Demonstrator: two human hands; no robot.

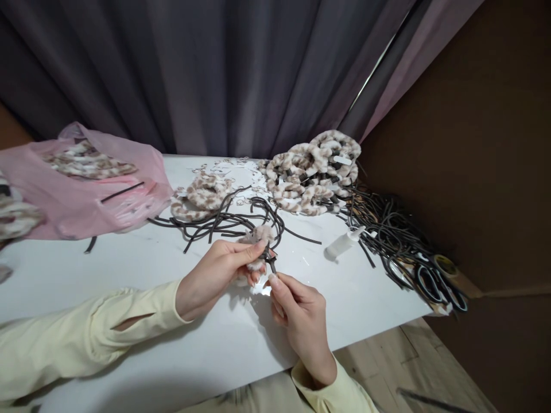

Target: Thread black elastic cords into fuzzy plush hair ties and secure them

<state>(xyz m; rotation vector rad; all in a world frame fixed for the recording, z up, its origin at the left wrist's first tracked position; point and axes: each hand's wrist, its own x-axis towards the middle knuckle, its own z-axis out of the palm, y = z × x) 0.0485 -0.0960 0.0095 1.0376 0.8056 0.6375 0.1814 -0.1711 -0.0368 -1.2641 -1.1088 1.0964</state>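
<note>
My left hand (221, 265) is closed around a small fluffy plush piece (260, 233), pinched between thumb and fingers above the table. A short dark cord end (272, 264) sticks out from the plush toward my right hand (301, 312), whose thumb and fingers are pinched on it. Part of the plush is hidden behind my left fingers. Just beyond my hands lie loose dark cords (224, 222), and behind those a spotted plush ring (209, 192).
At the back right, spotted plush rings (301, 166) are piled beside a tangle of dark cords (383, 223). A small white bottle (342, 244) lies near them. Left, a pink plastic bag (150, 172) holds spotted plush. Small metal rings (219, 166) are scattered on the white table (206, 355).
</note>
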